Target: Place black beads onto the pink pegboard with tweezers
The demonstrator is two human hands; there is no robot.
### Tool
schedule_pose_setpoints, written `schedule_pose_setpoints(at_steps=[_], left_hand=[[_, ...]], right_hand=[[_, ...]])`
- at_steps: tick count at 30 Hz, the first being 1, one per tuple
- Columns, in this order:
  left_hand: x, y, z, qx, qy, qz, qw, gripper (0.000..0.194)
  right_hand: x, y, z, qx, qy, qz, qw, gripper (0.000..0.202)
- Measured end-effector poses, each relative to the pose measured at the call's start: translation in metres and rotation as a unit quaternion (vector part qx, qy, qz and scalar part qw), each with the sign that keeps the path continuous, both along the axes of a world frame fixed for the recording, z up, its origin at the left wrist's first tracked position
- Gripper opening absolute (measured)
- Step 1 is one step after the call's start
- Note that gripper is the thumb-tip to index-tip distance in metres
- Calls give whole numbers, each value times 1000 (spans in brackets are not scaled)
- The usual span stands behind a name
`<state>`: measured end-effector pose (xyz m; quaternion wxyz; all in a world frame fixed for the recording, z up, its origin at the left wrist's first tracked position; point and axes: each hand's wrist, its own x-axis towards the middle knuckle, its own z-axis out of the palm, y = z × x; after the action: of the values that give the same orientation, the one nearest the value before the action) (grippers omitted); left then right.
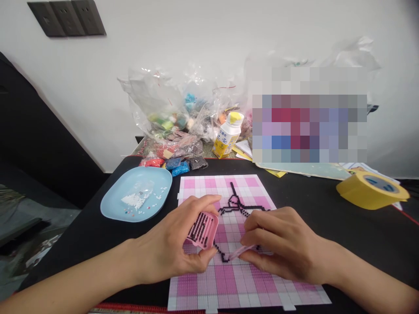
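Between the thumb and fingers of my left hand (183,237) is a small pink ridged tray (204,231) with rows of black beads in its grooves. A thin translucent pink tool (240,252) is pinched in my right hand (284,244), its tip beside black beads low in the pattern. Both hands are over a pink and white checked pegboard (212,296). Black beads on the board form an outline (238,205), partly covered by my hands.
A blue plate (111,205) with white beads and a small bag lies at the left. Behind the board are bead packets (180,168), plastic bags (153,96) and a yellow and white bottle (227,135). Yellow tape (360,192) lies at the right.
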<state>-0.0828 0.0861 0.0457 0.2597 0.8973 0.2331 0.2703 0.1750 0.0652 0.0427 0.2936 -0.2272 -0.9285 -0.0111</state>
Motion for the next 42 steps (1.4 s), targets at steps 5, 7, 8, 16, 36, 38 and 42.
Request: schedule_pose_setpoints(at_steps=[5,7,8,16,36,38,42], left_hand=[[1,1,0,6,-7,-4,1000,73],[1,1,-1,12,-11,-4,1000,74],[1,1,-1,14,-13,-2,1000,76],[1,1,-3,11,-11,-6,1000,78],[1,0,-1,8,2,-1,1000,74],[1,0,-1,8,3,0,1000,74],[1,1,-1,3,-3,-1,1000,78]], right_hand=[[-1,0,1,-2,-1,-3,1000,20],[-1,0,0,-3,1,-2,1000,20],[-1,0,0,-2,1,-3,1000,19],[1,-1,0,5,-2,-10,1000,21],[0,1,-1,14,-6,-18,1000,19],[0,1,-2,15,-4,-17,1000,19],[0,1,-2,12,-2,-15,1000,20]])
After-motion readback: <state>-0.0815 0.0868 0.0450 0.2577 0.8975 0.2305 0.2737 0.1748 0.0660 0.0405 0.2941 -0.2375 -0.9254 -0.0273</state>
